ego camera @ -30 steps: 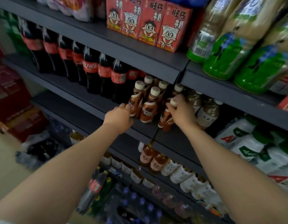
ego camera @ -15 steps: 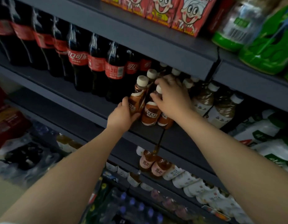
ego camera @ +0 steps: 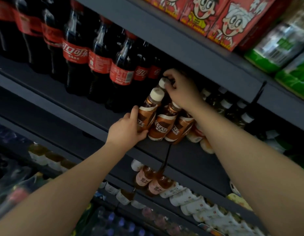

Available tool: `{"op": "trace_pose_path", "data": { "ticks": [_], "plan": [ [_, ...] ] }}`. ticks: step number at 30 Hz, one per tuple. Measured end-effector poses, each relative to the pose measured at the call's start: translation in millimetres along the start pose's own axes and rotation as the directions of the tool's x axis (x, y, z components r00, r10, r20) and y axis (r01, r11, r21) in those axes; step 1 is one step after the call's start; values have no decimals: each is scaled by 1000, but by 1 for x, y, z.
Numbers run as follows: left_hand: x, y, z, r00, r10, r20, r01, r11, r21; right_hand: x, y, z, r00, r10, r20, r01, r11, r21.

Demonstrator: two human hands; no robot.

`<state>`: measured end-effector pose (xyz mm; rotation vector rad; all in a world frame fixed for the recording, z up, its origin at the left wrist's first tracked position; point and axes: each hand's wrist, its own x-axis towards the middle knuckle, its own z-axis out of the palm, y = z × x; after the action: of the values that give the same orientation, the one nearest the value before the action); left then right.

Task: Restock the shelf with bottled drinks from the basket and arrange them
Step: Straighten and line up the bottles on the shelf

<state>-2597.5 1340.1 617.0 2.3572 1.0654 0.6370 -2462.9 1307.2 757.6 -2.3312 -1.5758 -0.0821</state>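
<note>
Your left hand (ego camera: 129, 128) wraps the front coffee bottle (ego camera: 147, 114) to steady the row; your right hand (ego camera: 182, 89) pinches a rear bottle's cap (ego camera: 163, 82) to align it.

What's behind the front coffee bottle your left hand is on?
Behind the front coffee bottle, held by the left hand, a second white cap shows, pinched by the right hand. That bottle's body and anything deeper are hidden.

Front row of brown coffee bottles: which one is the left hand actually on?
The leftmost front bottle, next to the colas. The left hand wraps its lower body; the two front bottles to its right are untouched by that hand. The right hand is on a cap behind.
</note>
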Motion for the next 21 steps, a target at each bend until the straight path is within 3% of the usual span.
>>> {"op": "trace_pose_path", "data": {
  "ticks": [5, 11, 14, 16, 18, 21],
  "plan": [
    [-1, -4, 1, 999, 19, -33, -19, 1000, -21, 30, -3, 8, 977, 66, 204, -66, 998, -8],
    [-8, -8, 0, 998, 13, -62, -16, 999, -41, 34, -9, 3, 960, -20, 278, -13, 993, 115],
    [-7, -9, -1, 997, -15, -78, 7, 995, -102, 30, -7, -2, 948, -4, 318, -57, 982, 182],
    [-2, -7, -2, 998, -40, -47, 31, 985, -167, 31, 5, -4, 972, 99, 212, -162, 940, 301],
    [6, -6, -3, 998, -55, -18, 47, 957, -285, 42, 22, -1, 973, 231, 22, -227, 924, 309],
    [19, -4, -6, 1000, -24, 13, 27, 905, -425, 59, 41, 4, 950, 313, 19, -307, 918, 250]
  ]
}}
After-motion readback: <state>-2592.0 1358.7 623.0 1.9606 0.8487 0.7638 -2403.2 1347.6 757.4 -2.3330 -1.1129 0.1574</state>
